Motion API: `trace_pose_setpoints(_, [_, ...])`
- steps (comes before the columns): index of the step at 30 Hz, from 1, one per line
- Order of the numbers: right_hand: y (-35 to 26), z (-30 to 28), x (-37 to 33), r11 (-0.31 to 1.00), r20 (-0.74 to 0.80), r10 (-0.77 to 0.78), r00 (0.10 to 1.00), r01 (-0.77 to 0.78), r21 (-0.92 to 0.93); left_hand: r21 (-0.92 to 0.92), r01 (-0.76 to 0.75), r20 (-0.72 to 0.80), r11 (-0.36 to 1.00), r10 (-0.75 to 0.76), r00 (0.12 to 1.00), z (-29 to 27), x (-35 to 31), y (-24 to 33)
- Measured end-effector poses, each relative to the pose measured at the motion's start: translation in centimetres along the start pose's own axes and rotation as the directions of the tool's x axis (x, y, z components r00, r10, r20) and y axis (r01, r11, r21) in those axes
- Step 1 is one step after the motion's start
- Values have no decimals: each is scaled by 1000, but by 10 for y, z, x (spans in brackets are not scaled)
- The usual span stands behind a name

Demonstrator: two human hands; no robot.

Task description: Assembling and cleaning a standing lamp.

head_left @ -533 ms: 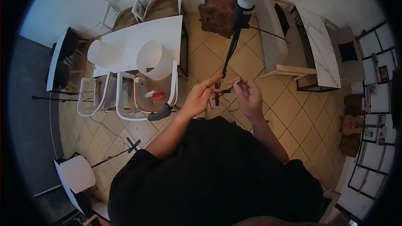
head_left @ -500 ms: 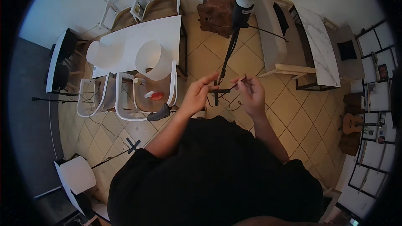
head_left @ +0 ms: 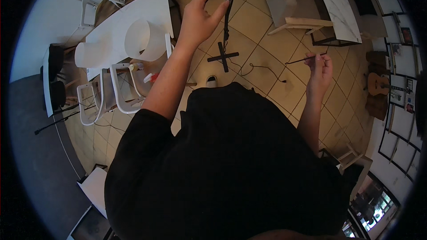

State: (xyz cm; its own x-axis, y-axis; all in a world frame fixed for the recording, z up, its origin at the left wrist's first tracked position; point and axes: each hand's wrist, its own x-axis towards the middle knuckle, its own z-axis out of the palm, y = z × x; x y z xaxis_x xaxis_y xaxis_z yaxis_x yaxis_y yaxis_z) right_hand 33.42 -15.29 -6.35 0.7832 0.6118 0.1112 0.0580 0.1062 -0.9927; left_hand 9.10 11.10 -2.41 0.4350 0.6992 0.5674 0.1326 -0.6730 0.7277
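My left hand [head_left: 200,18] reaches up and forward with thumb and fingers apart, holding nothing. Its fingertips are right beside the black pole [head_left: 227,18] of a floor stand; whether they touch it I cannot tell. The pole runs down to a black cross-shaped base [head_left: 223,56] on the tiles. Out to the right, my right hand [head_left: 319,69] pinches a thin dark rod [head_left: 297,61], bent at one end like a hex key. The rod sticks out to the left of the fingers. The top of the stand is out of view.
A black cord [head_left: 267,67] snakes over the tiled floor from the base. On the left, a white table [head_left: 129,11] bears white lampshades [head_left: 149,44], with white-framed chairs [head_left: 116,86] by it. At right stand a sofa [head_left: 278,6], a marble-top table [head_left: 333,6] and a guitar [head_left: 378,83].
My hands have moved apart: the left up toward the pole, the right out to the right with the rod. The view has shifted, and the bulb atop the stand has left it.
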Motion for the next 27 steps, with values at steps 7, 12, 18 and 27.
trace_pose_setpoints(7, [0, -21, -6, 1000, -124, 16, 992, -16, -2, -32, 18, 78, 999, -16, 997, 21, 31, -7])
trace_pose_setpoints(12, [-6, -16, 2, 997, -110, -78, 991, 76, -25, -29, -27, -6, 999, 27, 1000, 24, 29, 0])
trace_pose_setpoints(18, [-3, -9, 1, 997, -109, -69, 992, 66, -30, 28, 33, 3, 999, -33, 999, 21, 21, 7])
trace_pose_setpoints(27, [3, -9, 4, 998, -81, -49, 995, 46, -36, 27, 36, 15, 999, -37, 999, 17, 18, 11])
